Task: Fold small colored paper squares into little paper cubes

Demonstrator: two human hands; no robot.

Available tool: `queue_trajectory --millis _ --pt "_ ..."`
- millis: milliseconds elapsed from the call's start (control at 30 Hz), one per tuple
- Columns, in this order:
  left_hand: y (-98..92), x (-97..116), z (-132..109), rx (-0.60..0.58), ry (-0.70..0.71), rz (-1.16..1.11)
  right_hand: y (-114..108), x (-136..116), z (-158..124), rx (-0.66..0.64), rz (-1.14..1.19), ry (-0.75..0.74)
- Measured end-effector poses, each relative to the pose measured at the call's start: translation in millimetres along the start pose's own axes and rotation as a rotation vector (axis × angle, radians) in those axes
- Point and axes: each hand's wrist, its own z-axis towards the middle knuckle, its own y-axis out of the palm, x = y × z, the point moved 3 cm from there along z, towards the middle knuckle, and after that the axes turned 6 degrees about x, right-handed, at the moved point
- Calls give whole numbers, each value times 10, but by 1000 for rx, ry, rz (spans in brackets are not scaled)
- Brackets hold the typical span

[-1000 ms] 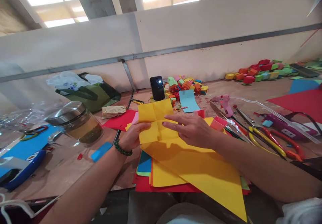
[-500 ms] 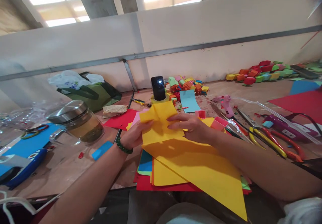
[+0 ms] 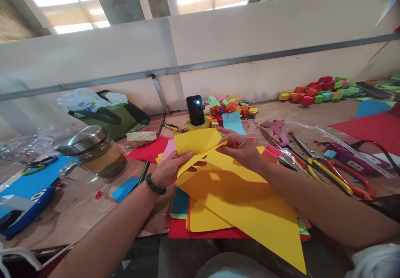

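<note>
A piece of yellow paper [image 3: 197, 140], creased across its middle, is held up between both hands. My left hand [image 3: 171, 167], with a green bead bracelet [image 3: 155, 184] at the wrist, pinches its left side, thumb on top. My right hand [image 3: 238, 145] grips the right side of the fold between thumb and fingers. Below them a large yellow sheet [image 3: 250, 199] lies askew over a stack of coloured paper [image 3: 212, 231], with shadows of the hands falling on it.
A lidded glass mug [image 3: 106, 157] and a blue stapler [image 3: 34, 213] stand left. A phone [image 3: 195, 109] leans upright ahead, beside piled paper cubes [image 3: 231, 108]. Rightward lie a pink glue gun [image 3: 278, 129], yellow-handled scissors [image 3: 315, 165] and a purple power strip [image 3: 350, 157].
The yellow paper, nearly flat before, is now bent along a crease, its lower part lifted toward me. My right hand has shifted to pinch the fold's right end. My left hand keeps its hold.
</note>
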Motion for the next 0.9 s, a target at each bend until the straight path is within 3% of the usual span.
queue_trajectory --millis 167,400,467,600,667,900 --pt "-6 -6 19 -13 64 -57 29 85 14 26 118 260" --pt "3 41 -7 -229 195 5 10 105 20 172 196 387" --pt "12 31 4 -181 229 73 22 92 18 181 199 371" --pt "15 -22 36 122 190 125 99 86 -19 124 224 335" --pt "28 -41 37 202 167 120 144 96 -44 77 223 343" --pt "31 -4 34 217 225 184 154 118 -66 11 173 406"
